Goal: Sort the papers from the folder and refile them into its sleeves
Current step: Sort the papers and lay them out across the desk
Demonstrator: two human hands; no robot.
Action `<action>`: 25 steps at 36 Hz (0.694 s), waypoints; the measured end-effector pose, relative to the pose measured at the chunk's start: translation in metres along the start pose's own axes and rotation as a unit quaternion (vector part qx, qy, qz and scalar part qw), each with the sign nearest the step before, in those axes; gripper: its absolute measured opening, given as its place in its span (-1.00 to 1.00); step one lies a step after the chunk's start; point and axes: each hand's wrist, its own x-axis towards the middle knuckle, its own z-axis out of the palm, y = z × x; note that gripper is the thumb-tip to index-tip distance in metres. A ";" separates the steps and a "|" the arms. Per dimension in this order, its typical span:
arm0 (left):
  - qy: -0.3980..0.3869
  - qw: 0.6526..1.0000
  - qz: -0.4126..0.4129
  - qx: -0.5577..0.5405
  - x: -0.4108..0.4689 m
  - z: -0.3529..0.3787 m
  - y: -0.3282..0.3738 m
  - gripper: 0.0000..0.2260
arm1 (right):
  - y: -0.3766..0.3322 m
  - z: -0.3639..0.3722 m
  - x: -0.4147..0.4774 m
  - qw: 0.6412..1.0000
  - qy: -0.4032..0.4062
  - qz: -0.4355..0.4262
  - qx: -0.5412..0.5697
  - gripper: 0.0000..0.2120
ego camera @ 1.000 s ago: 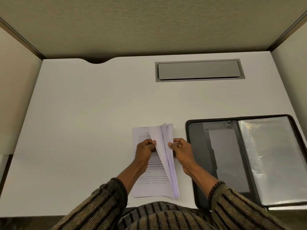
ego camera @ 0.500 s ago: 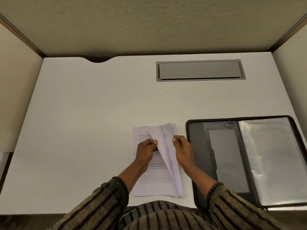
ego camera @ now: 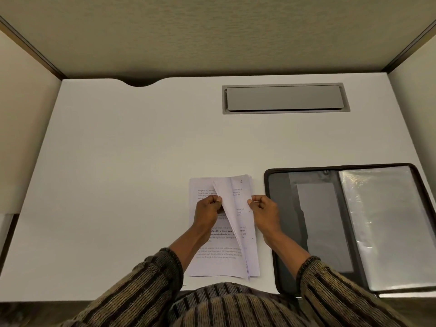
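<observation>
Two hands work at one stack of papers (ego camera: 219,258) that lies flat on the white desk (ego camera: 118,185), its printed top page facing up beneath the wrists. The left hand (ego camera: 208,210) has its fingers curled tight, thumb and forefinger pinching the left face of the lifted sheets (ego camera: 232,208), which stand up in a narrow fan between the two sets of fingertips. The right hand (ego camera: 265,211) is curled as well, thumb and forefinger nipping the right edge of that same fan. Just beyond the right hand's knuckles, apart from the papers, the black zip folder (ego camera: 278,232) lies open. Its nearer half is a dark inner cover with a pocket showing a paler grey panel (ego camera: 323,227); whether that is paper cannot be told. Its farther half carries the clear plastic sleeves (ego camera: 387,227), glossy with glare, so their contents cannot be made out. Well ahead of the fingertips, a grey cable hatch (ego camera: 284,98) is set into the desk, flap down.
</observation>
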 end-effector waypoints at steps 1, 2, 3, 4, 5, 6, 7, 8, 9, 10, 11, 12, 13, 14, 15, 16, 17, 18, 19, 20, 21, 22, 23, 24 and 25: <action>0.001 1.000 0.001 0.001 0.001 0.000 -0.001 -0.82 | 0.000 -0.001 0.000 1.000 -0.002 0.003 0.004 -0.97; 0.001 1.000 0.002 0.002 0.002 -0.001 -0.001 -0.82 | 0.000 -0.001 0.000 1.000 -0.003 0.008 0.008 -0.97; 0.001 1.000 0.001 0.004 0.002 -0.001 -0.002 -0.82 | -0.001 -0.002 0.000 1.000 -0.004 0.013 0.013 -0.97; 0.001 1.000 -0.001 0.005 0.002 -0.001 -0.002 -0.82 | -0.001 -0.002 0.000 1.000 -0.005 0.018 0.015 -0.96; 0.001 1.000 -0.002 0.005 0.003 -0.001 -0.002 -0.81 | -0.001 -0.003 0.000 1.000 -0.006 0.021 0.015 -0.94; 0.001 1.000 -0.004 0.006 0.003 -0.001 -0.002 -0.81 | 0.000 -0.003 0.000 1.000 -0.008 0.023 0.013 -0.91; 0.001 1.000 -0.003 0.010 0.003 -0.001 -0.003 -0.81 | 0.000 -0.003 0.000 1.000 -0.010 0.025 0.011 -0.90; 0.001 1.000 -0.002 0.014 0.004 -0.001 -0.003 -0.81 | 0.000 -0.003 0.000 1.000 -0.012 0.026 0.010 -0.89; 0.003 1.000 0.001 0.018 0.004 -0.001 -0.003 -0.81 | 0.000 -0.004 -0.001 0.999 -0.013 0.027 0.010 -0.90; 0.005 1.000 0.002 0.020 0.004 -0.001 -0.003 -0.81 | -0.001 -0.004 -0.001 1.000 -0.015 0.026 0.010 -0.90; 0.008 1.000 0.002 0.018 0.004 -0.001 -0.003 -0.81 | -0.001 -0.004 -0.001 1.000 -0.015 0.026 0.009 -0.91; 0.011 1.000 0.001 0.013 0.004 0.000 -0.002 -0.81 | -0.001 -0.004 -0.001 1.000 -0.014 0.025 0.008 -0.91; 0.013 1.000 -0.001 0.008 0.005 0.000 -0.003 -0.82 | -0.001 -0.004 -0.001 1.000 -0.013 0.023 0.006 -0.90; 0.014 1.000 -0.003 0.003 0.005 0.000 -0.003 -0.82 | -0.001 -0.005 -0.001 1.000 -0.013 0.020 0.004 -0.90; 0.014 1.000 -0.005 0.000 0.005 0.001 -0.003 -0.82 | -0.001 -0.005 -0.001 1.000 -0.014 0.016 0.002 -0.91; 0.012 1.000 -0.006 -0.001 0.005 0.001 -0.003 -0.82 | 0.000 -0.005 0.000 1.000 -0.015 0.012 0.000 -0.93; 0.011 1.000 -0.006 0.000 0.005 0.001 -0.003 -0.82 | 0.001 -0.005 0.000 1.000 -0.016 0.010 -0.001 -0.94; 0.010 1.000 -0.006 0.001 0.005 0.001 -0.002 -0.82 | 0.001 -0.005 0.000 1.000 -0.015 0.010 -0.002 -0.90; 0.010 1.000 -0.006 0.001 0.005 0.001 -0.002 -0.82 | 0.001 -0.005 0.000 1.000 -0.011 0.010 -0.003 -0.84; 0.011 1.000 -0.005 0.002 0.005 0.001 -0.001 -0.82 | 0.001 -0.005 0.000 1.000 -0.004 0.010 -0.005 -0.80; 0.010 1.000 -0.004 0.004 0.005 0.001 -0.001 -0.82 | 0.000 -0.005 0.000 1.000 0.005 0.005 -0.013 -0.79; 0.009 1.000 -0.003 0.006 0.005 0.001 -0.001 -0.82 | 0.000 -0.005 0.000 1.000 0.011 -0.007 -0.021 -0.79; 0.007 1.000 -0.002 0.008 0.005 0.001 0.000 -0.81 | 0.001 -0.006 0.000 0.999 0.011 -0.023 -0.032 -0.81; 0.005 1.000 -0.002 0.010 0.004 0.001 0.000 -0.80 | 0.001 -0.006 -0.001 0.998 0.005 -0.038 -0.040 -0.84; 0.005 1.000 -0.001 0.012 0.004 0.001 0.000 -0.79 | 0.001 -0.007 -0.001 0.998 -0.003 -0.048 -0.046 -0.87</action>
